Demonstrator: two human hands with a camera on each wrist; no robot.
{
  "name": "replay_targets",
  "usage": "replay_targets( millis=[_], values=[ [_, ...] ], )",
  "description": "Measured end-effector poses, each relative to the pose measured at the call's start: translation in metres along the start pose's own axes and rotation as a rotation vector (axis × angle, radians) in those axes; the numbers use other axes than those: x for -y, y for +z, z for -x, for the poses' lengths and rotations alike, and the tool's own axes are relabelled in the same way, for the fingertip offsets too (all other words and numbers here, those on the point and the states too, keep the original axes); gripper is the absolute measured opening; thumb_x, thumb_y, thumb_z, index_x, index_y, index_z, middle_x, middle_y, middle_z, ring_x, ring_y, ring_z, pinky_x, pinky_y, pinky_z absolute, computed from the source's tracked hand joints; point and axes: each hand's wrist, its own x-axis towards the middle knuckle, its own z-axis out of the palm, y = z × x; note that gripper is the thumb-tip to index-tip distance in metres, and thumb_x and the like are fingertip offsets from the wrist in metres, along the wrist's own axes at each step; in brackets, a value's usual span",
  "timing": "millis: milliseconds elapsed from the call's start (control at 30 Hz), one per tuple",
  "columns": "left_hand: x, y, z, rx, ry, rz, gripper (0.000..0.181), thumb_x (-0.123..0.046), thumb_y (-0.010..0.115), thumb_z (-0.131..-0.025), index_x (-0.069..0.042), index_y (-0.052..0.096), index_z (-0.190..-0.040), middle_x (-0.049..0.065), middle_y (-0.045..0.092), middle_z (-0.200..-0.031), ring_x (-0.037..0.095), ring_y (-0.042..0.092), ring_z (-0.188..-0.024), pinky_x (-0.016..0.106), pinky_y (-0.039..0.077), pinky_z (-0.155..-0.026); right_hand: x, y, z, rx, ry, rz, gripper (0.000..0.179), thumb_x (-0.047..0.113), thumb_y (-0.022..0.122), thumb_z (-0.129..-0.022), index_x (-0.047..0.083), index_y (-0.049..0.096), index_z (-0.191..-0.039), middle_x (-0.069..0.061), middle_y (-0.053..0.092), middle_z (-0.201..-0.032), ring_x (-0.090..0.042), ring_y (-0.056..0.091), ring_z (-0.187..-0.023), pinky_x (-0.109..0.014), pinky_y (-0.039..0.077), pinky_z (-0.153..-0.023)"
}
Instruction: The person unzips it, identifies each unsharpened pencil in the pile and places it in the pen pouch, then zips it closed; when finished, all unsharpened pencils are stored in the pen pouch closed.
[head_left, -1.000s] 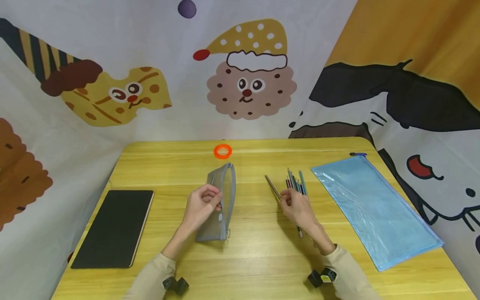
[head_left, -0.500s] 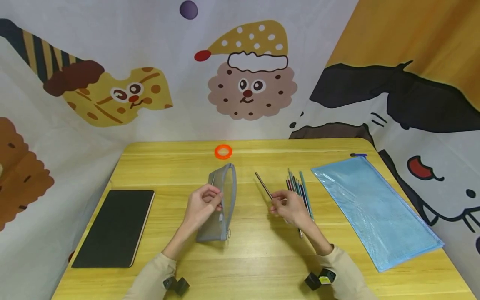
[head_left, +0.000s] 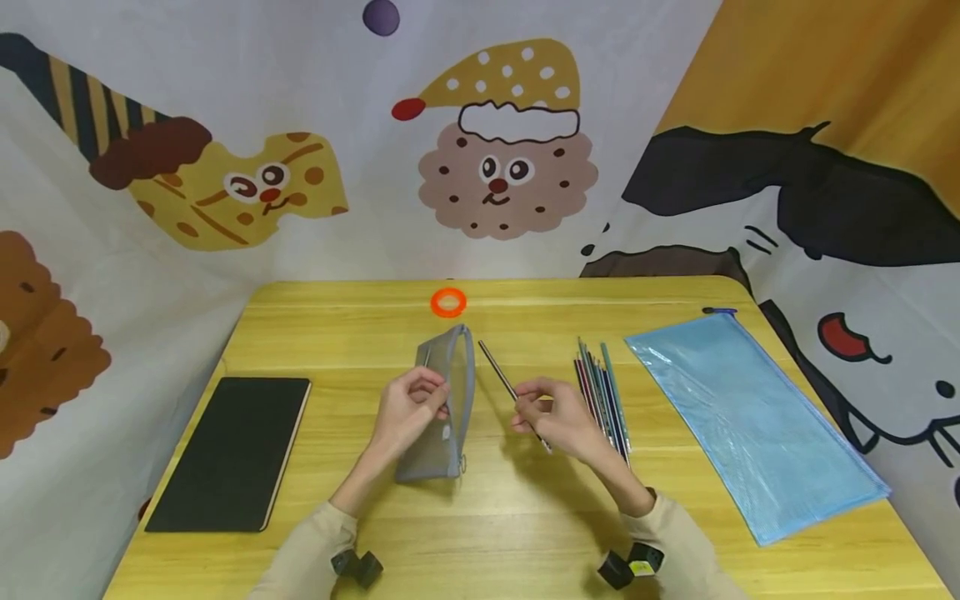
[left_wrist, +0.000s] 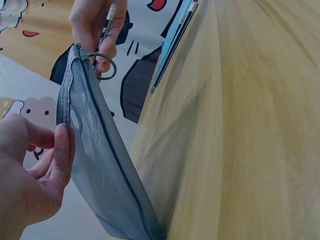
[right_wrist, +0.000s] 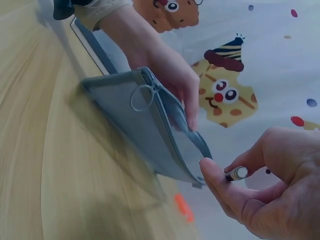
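A grey mesh zip pencil case stands on its side on the table, its zipped mouth parted and facing right. My left hand pinches the upper edge of that mouth between thumb and fingers. To its right, my right hand holds a dark pencil over the table, the far end slanting up and left toward the case's opening. In the right wrist view the pencil's white eraser end shows between thumb and fingers. A ring-shaped zip pull hangs at the near end of the case.
Several pencils lie in a bundle right of my right hand. Farther right is a blue translucent plastic folder, with a small dark-purple item at its top. A black notebook lies at left, an orange ring behind the case.
My right hand has moved left with the pencil, away from the bundle and closer to the pencil case. The left hand keeps its hold on the case.
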Motion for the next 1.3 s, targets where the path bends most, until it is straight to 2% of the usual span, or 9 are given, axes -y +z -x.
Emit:
replay_targets(
  millis=[267,333,533,567,700,800,1100,1300],
  values=[
    [0.000,0.004,0.001,0.004,-0.006,0.021,0.010,0.000,0.068,-0.092,0.005,0.065,-0.100,0.020,0.070,-0.088,0.015,0.066,-0.063,0.025,0.063,-0.060,0.007,0.020,-0.010,0.051,-0.006,-0.001,0.029,-0.003,0.057,-0.096,-0.016,0.057,-0.122,-0.031,0.061,-0.106,-0.033,0.074,-0.084,-0.047,0.065,-0.081],
    [0.001,0.005,0.001,0.004,0.002,0.020,0.010,0.000,0.068,-0.092,0.005,0.065,-0.100,0.020,0.070,-0.087,0.015,0.066,-0.063,0.026,0.063,-0.060,0.010,0.025,-0.013,0.045,-0.011,0.012,0.028,-0.003,0.058,-0.096,-0.014,0.059,-0.121,-0.030,0.062,-0.105,-0.030,0.074,-0.082,-0.048,0.065,-0.080],
    [0.000,0.006,0.002,0.007,0.015,0.003,0.008,0.000,0.068,-0.091,0.004,0.066,-0.098,0.019,0.070,-0.085,0.015,0.066,-0.062,0.028,0.063,-0.058,0.015,0.040,-0.022,-0.009,-0.036,0.081,0.023,-0.001,0.061,-0.095,-0.009,0.064,-0.116,-0.020,0.066,-0.097,-0.039,0.074,-0.082,-0.050,0.066,-0.071],
    [0.000,0.006,0.002,0.010,0.016,-0.003,0.008,0.000,0.068,-0.091,0.004,0.066,-0.097,0.018,0.070,-0.084,0.015,0.066,-0.061,0.028,0.063,-0.058,0.015,0.042,-0.023,-0.019,-0.046,0.107,0.023,0.000,0.061,-0.094,-0.008,0.065,-0.115,-0.019,0.067,-0.095,-0.040,0.074,-0.080,-0.047,0.066,-0.068],
    [0.001,0.007,0.004,0.031,0.023,-0.021,0.007,0.002,0.067,-0.090,0.003,0.066,-0.097,0.017,0.070,-0.082,0.016,0.065,-0.061,0.027,0.062,-0.057,0.015,0.048,-0.026,-0.053,-0.105,0.251,0.022,0.005,0.065,-0.092,-0.003,0.069,-0.111,-0.012,0.070,-0.092,-0.025,0.071,-0.076,-0.031,0.064,-0.064],
    [0.001,0.007,0.005,0.048,0.028,-0.025,0.007,0.002,0.067,-0.090,0.004,0.066,-0.096,0.016,0.070,-0.081,0.017,0.066,-0.061,0.026,0.062,-0.057,0.014,0.052,-0.028,-0.065,-0.135,0.308,0.022,0.009,0.068,-0.090,-0.001,0.070,-0.110,-0.009,0.072,-0.091,-0.015,0.066,-0.076,-0.022,0.059,-0.063],
    [0.003,0.009,0.005,0.052,0.042,-0.021,0.006,0.001,0.068,-0.090,0.004,0.067,-0.095,0.017,0.070,-0.081,0.014,0.066,-0.061,0.026,0.062,-0.057,0.009,0.061,-0.030,-0.099,-0.167,0.289,0.020,0.007,0.066,-0.092,-0.001,0.070,-0.110,-0.012,0.073,-0.093,-0.015,0.066,-0.071,-0.021,0.058,-0.054],
    [0.004,0.009,0.006,0.040,0.047,-0.005,0.007,0.001,0.068,-0.090,0.006,0.065,-0.095,0.017,0.070,-0.080,0.010,0.066,-0.061,0.024,0.062,-0.058,0.006,0.064,-0.030,-0.126,-0.198,0.287,0.019,0.006,0.068,-0.093,-0.004,0.069,-0.109,-0.016,0.075,-0.095,-0.018,0.069,-0.072,-0.020,0.059,-0.055]
  ],
)
